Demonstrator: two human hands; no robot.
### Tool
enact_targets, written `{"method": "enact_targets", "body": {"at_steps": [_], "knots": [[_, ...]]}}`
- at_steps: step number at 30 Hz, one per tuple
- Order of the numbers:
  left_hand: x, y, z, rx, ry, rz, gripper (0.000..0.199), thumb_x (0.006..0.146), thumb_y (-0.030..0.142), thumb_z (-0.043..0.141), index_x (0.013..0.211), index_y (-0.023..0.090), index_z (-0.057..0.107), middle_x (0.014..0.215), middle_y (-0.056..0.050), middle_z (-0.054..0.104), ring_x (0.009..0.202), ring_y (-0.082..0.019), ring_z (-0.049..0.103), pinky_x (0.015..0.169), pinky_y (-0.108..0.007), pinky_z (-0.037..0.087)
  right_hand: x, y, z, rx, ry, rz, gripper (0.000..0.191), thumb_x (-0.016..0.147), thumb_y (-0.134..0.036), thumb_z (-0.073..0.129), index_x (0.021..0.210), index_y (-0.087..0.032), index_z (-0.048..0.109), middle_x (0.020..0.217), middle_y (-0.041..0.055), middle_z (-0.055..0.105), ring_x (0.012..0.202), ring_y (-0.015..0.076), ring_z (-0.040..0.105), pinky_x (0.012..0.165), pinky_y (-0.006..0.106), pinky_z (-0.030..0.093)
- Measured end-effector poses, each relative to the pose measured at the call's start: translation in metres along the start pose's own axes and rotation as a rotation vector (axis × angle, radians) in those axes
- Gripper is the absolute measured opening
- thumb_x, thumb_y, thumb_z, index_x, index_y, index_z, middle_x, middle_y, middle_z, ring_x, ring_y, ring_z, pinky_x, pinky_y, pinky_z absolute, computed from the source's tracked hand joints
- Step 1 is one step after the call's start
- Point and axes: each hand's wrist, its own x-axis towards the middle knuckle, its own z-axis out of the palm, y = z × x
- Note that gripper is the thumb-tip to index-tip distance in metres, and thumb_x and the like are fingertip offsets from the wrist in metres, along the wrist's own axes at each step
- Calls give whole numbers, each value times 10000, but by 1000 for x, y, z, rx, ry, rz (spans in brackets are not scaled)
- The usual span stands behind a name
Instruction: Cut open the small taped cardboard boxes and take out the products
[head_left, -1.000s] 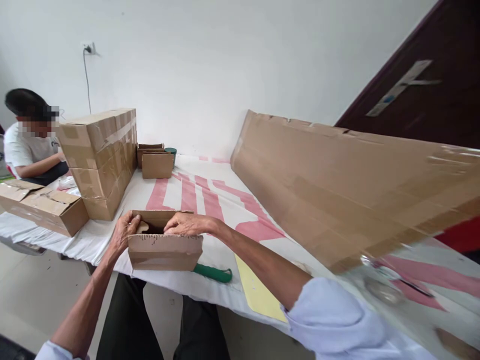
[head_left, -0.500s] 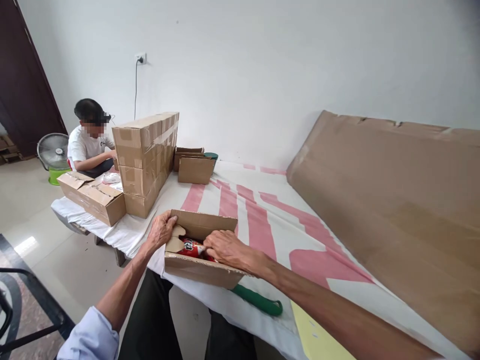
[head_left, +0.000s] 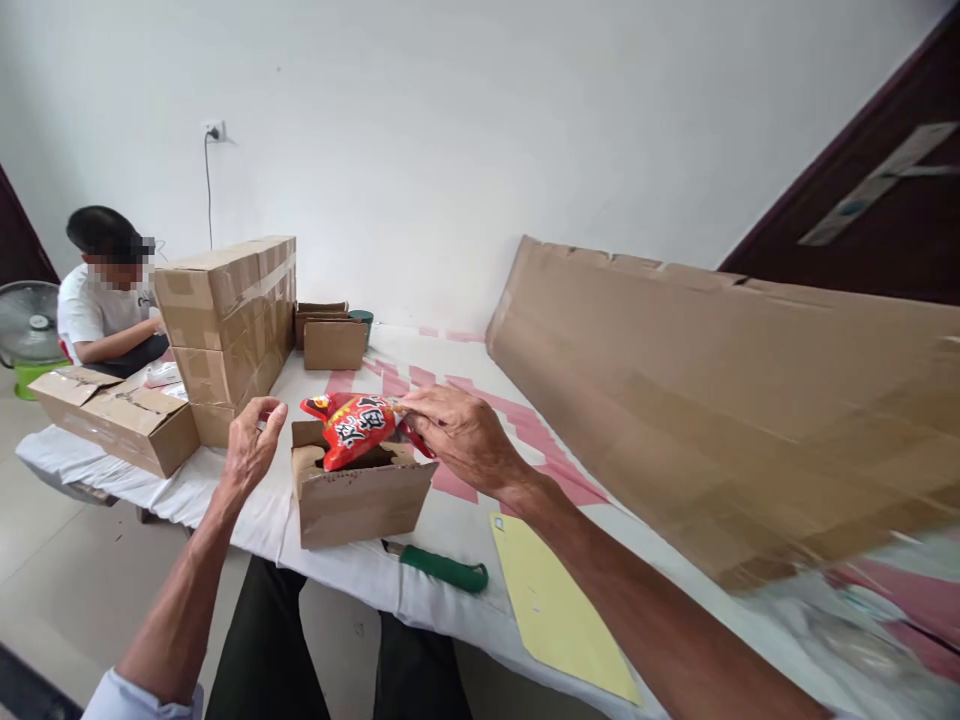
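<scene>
My right hand (head_left: 465, 435) grips a shiny red plastic packet (head_left: 360, 430) with large dark characters, holding it by its right end just above an open cardboard box (head_left: 364, 505). The box stands near the front edge of the cloth-covered table, and the packet hides much of its opening. Left of the box, my left hand (head_left: 255, 445) hovers apart from it, fingers loosely curled and parted, with nothing in them. A green-handled tool (head_left: 446, 568), its short metal end partly visible, lies in front of the box.
Taped cartons (head_left: 225, 320) are stacked on the left, with a long carton (head_left: 116, 415) beside them. Behind sits another open box (head_left: 335, 343). A yellow sheet (head_left: 559, 610) lies at the front right. A large cardboard sheet (head_left: 675, 390) leans rightward. A person (head_left: 109, 310) sits far left.
My right hand has lifted the red packet out of the box. My left hand has let go of the box and moved left. The view has turned right.
</scene>
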Motion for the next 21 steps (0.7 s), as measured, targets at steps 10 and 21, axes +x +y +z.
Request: {"method": "enact_targets", "body": {"at_steps": [10, 21], "knots": [[10, 65, 15, -662, -247, -56, 805, 705, 536, 978, 1334, 192, 611, 1064, -90, 813, 908, -288, 790, 807, -390, 642, 18, -23, 4, 454, 168, 193, 830, 896, -687, 794, 1570, -256, 575, 1645, 147, 545, 1541, 380, 478, 1254, 588, 455], [60, 29, 22, -649, -259, -66, 726, 624, 417, 1029, 1234, 194, 704, 1118, -89, 820, 899, -240, 790, 841, -379, 666, 45, 19, 45, 1009, 173, 500, 1244, 662, -520, 954, 1681, -205, 315, 1408, 160, 734, 1235, 317, 732, 1030, 445, 641]]}}
